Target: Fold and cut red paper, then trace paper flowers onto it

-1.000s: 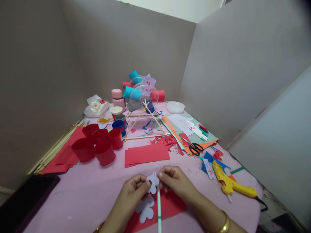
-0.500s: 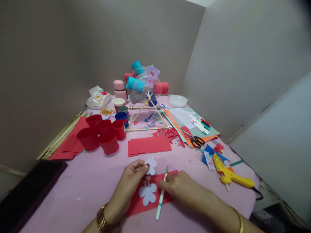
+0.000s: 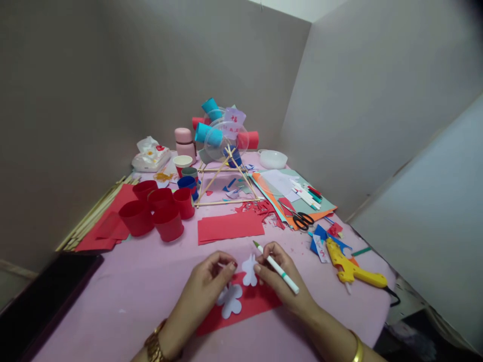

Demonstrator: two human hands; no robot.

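A small white paper butterfly [image 3: 249, 272] is pinched between the thumb and fingers of my right hand [image 3: 281, 274]. The same hand carries a white marker [image 3: 282, 274], its green tip pointing up and left. Just left of that butterfly is my left hand [image 3: 211, 281], with fingers curled and thumb tip close to the index finger; nothing shows between them. Below it a larger white paper butterfly [image 3: 232, 303] lies on a red paper sheet [image 3: 260, 306], its left wing partly covered by my left hand.
Beyond my hands lie red paper strips [image 3: 230, 227]. Red paper-wrapped cups [image 3: 168, 224] stand left, near a dark flat object [image 3: 49, 301]. A stick frame [image 3: 215, 182] carries a wheel with cups. To the right are scissors [image 3: 302, 220], a yellow glue gun [image 3: 350, 271] and markers [image 3: 305, 195].
The small butterfly has passed from my left hand to my right. My right hand has lifted the marker off the red sheet, tilting it the other way.
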